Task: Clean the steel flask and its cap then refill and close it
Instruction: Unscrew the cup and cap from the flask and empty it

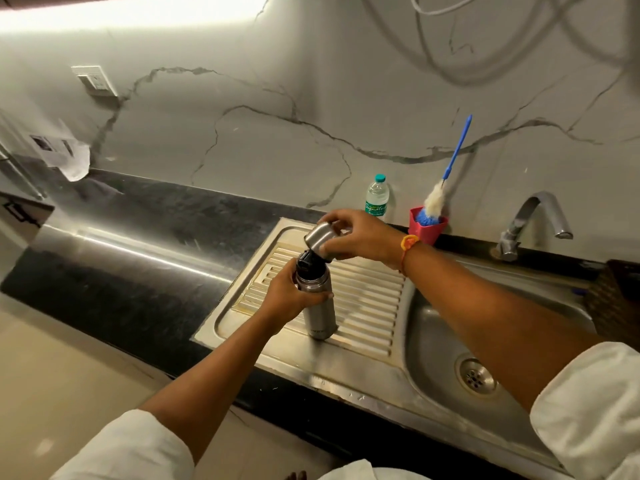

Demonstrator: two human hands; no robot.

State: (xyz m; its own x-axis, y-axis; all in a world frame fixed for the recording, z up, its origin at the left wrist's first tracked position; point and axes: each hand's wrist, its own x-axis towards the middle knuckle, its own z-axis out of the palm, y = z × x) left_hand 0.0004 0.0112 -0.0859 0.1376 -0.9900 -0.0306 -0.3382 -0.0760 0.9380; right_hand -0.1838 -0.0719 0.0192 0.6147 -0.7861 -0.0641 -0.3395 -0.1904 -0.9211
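Steel flask stands upright on the ribbed draining board of the sink, left of the basin, so any drips would run toward the drain. The left hand wraps around its upper body, just under the black stopper, probably to keep it from turning or tipping. The right hand holds the steel cap tilted just above the stopper, its rim close to or touching the top; whether the cap is coming off or going on cannot be told from this view alone. Both hands are closed around what they hold, the flask below and the cap above, one nearly over the other. Behind them, against the marble wall, stand a small plastic water bottle and a red cup holding a bottle brush with a blue handle, within reach for scrubbing. The tap sits to the right over the basin, and the dark desk stretches off to the left.
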